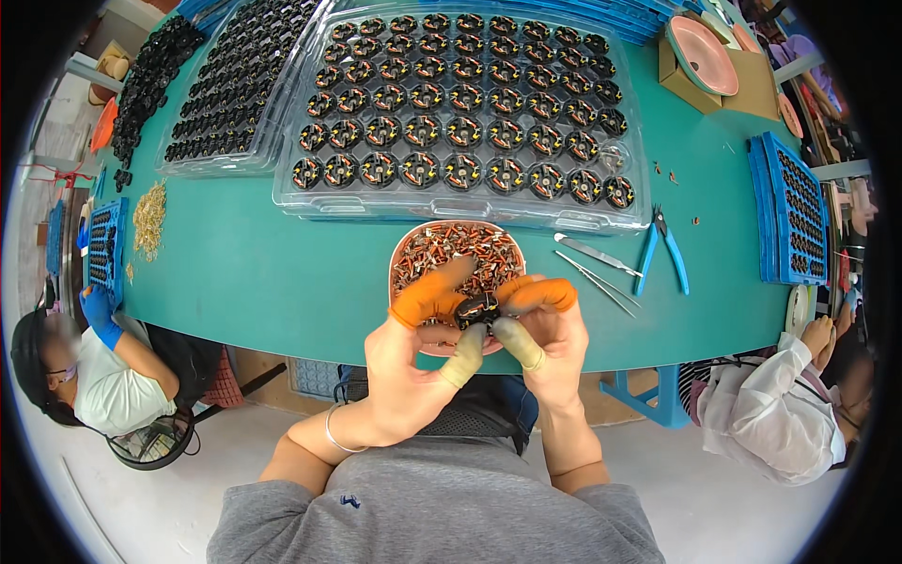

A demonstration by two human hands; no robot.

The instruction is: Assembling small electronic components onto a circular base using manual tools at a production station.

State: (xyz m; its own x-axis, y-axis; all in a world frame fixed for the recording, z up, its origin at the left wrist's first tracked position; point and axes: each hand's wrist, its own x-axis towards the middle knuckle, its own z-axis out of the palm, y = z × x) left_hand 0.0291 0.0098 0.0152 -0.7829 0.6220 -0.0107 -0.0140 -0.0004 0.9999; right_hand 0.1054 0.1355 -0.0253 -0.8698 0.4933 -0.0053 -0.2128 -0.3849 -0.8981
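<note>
Between my left hand [413, 352] and my right hand [547, 340] is a small round black part [476, 310], gripped by the fingertips of both. Orange and pale yellow finger covers sit on my thumbs and fingers. Right beneath the hands is a pink bowl [396, 252] heaped with small copper-coloured pieces [460, 246]. Beyond the bowl lies a clear plastic tray [376, 203] holding rows of round black parts with red and yellow bits. The underside of the held part is hidden by my fingers.
Tweezers [601, 282] and blue-handled cutters [662, 249] lie on the green table [357, 273] at the right. A second tray [221, 164], a black heap [150, 80] and small golden pieces [148, 221] are at the left. Blue trays [766, 211] stand far right. Co-workers sit on both sides.
</note>
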